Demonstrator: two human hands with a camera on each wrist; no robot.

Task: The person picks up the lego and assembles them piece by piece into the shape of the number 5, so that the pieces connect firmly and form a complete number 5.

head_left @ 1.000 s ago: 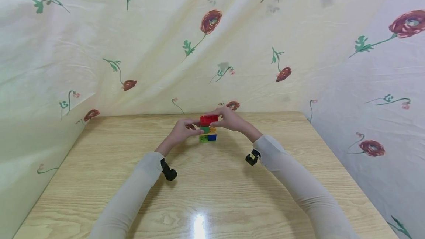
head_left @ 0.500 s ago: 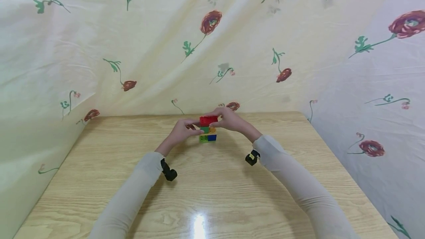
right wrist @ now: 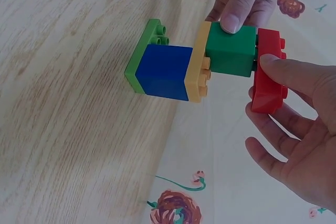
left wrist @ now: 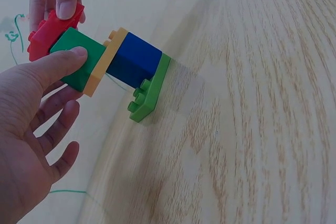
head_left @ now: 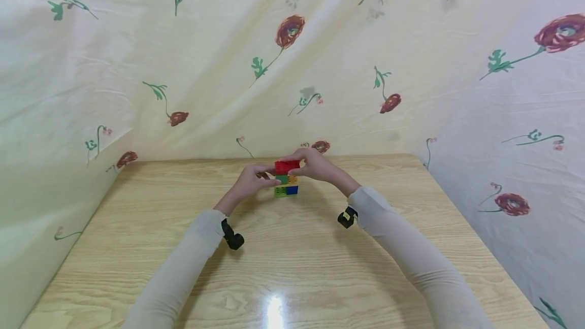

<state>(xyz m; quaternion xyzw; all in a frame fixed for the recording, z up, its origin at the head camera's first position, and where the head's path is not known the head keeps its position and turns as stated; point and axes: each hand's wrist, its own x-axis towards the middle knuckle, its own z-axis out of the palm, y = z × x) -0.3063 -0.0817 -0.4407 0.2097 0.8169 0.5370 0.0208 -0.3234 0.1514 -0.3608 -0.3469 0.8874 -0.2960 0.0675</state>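
Observation:
A small tower of toy building bricks stands on the wooden table. At its foot lies a flat light green brick (left wrist: 150, 96), with a blue brick (right wrist: 165, 72) on one end of it. Over the blue one spans a thin yellow-orange brick (right wrist: 195, 72), and a green brick (right wrist: 231, 49) sits on that. My left hand (head_left: 249, 181) pinches the green brick between thumb and fingers. On top is a red brick (right wrist: 269, 82), gripped by my right hand (head_left: 316, 165) with the thumb on its near side. In the right wrist view a narrow gap shows between the red and green bricks.
The wooden table (head_left: 292, 253) stretches toward me from the tower. A flower-printed cloth (head_left: 219, 65) hangs behind the table and along both sides. Black wrist cameras (head_left: 234, 236) hang under both sleeves, close above the tabletop.

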